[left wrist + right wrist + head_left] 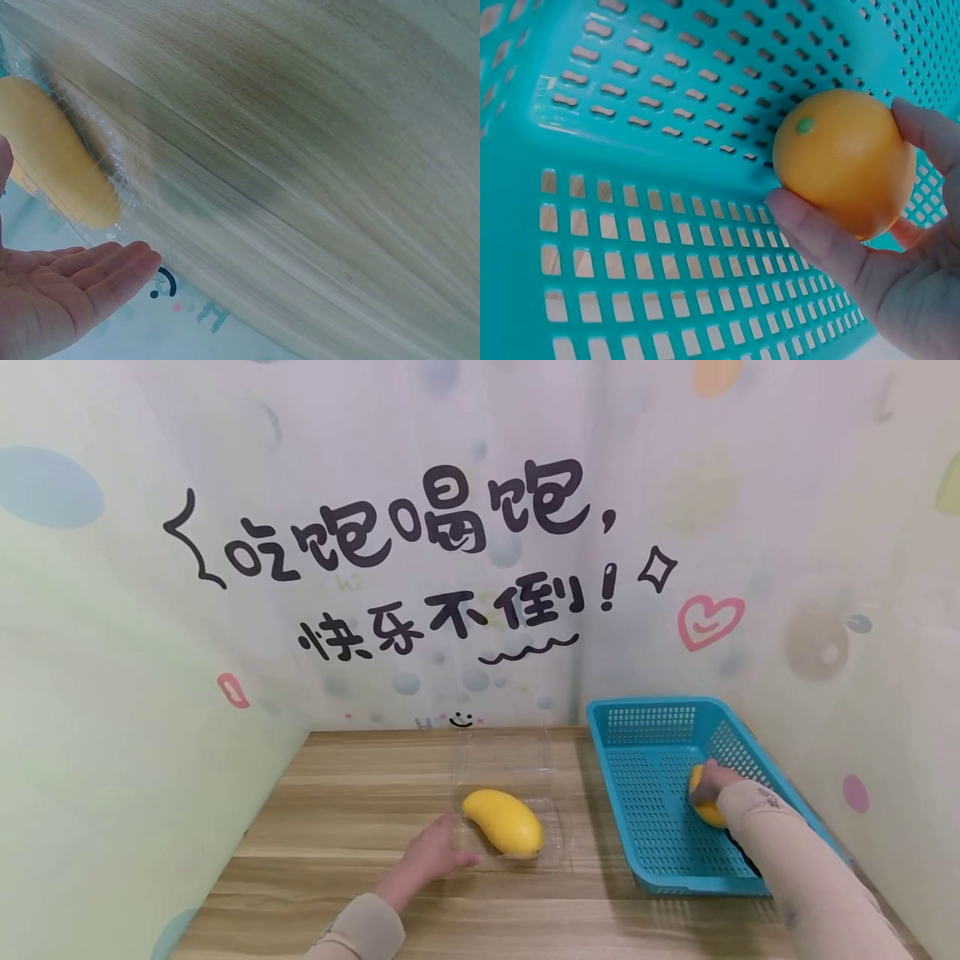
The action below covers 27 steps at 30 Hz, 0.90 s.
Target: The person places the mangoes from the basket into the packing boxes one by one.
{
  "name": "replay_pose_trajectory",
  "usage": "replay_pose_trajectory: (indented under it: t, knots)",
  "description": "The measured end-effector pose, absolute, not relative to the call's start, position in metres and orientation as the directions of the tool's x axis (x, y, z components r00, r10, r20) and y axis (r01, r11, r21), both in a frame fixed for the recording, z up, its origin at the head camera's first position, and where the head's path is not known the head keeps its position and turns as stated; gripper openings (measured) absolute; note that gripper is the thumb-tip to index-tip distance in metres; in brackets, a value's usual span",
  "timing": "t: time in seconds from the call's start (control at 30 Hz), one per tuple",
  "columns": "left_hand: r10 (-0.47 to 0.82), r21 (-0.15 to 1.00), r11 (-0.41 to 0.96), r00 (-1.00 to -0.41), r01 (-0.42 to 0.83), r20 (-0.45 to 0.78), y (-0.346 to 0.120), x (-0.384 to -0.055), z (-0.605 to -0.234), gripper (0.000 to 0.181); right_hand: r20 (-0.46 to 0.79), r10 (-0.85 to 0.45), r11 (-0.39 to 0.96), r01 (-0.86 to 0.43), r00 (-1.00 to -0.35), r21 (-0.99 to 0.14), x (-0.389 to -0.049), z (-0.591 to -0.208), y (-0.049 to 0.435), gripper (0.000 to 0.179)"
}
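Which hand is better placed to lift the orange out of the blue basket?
Right, I'd judge: the right hand grips the orange inside the blue basket. The left hand is empty and outside the basket, beside the clear container holding the yellow mango.

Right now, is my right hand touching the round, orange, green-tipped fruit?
Touching: the right wrist view shows your right hand gripping the orange fruit from two sides.

Evenly bright in the head view, with soft shadow on the table [330, 810] along the left edge of the basket [651, 810], but hazy and washed out in the left wrist view.
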<state>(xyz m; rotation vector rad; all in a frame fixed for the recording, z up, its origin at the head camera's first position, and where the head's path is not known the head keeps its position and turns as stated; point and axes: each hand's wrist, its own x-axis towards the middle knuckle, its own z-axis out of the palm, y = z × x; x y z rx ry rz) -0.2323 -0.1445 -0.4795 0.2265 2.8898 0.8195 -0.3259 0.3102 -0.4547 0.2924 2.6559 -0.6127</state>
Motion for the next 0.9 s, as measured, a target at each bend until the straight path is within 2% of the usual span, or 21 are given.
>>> replay_pose_trajectory:
  t: [0.13,0.47,0.9]
  knots:
    - [0.175,0.531,0.841,-0.981,0.102,-0.087,-0.144,-0.231,-0.478,0.093,-0.429,0.105,0.895,0.274,-0.897,-0.353,-0.326,-0.457,0.308,0.075]
    - [0.177,0.519,0.848,-0.981,0.108,-0.084,-0.144,-0.231,-0.479,0.093,-0.408,0.130,0.876,0.298,-0.903,-0.380,-0.336,-0.471,0.314,0.087]
    - [0.171,0.517,0.849,-0.982,0.105,-0.081,-0.144,-0.232,-0.480,0.092,-0.402,0.101,0.881,0.270,-0.910,-0.388,-0.334,-0.467,0.313,0.087]
